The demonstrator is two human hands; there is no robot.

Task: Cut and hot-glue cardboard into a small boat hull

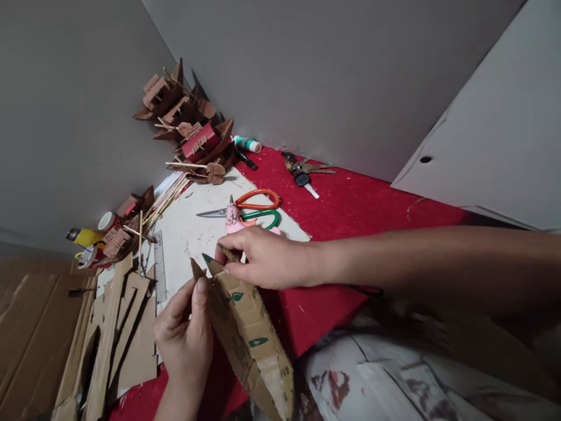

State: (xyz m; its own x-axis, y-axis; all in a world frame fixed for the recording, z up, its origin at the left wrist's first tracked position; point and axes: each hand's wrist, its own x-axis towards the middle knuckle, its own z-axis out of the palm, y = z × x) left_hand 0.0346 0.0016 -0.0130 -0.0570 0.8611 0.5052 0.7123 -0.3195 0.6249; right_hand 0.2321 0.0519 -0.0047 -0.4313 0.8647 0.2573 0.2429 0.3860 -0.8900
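A long piece of folded cardboard (pixel 245 327), shaped like a small boat hull with green printed marks, lies between my hands and slants toward my lap. My left hand (pixel 186 324) pinches its left pointed tip between thumb and fingers. Near the other tips, my right hand (pixel 254 257) grips the right side at the same end, fingers curled over the edge. Just beyond my right hand, a pink hot glue gun (pixel 232 217) is partly hidden behind it. Scissors (pixel 258 202) with orange and green handles lie beside the glue gun on a white board.
Several brown model boats (pixel 193 128) stand in the corner at the back left. Cardboard scraps (pixel 118 327) and a metal ruler (pixel 160 266) lie to the left. Keys (pixel 302 175) and a glue stick (pixel 248 144) rest on the red cloth (pixel 350 204) by the wall.
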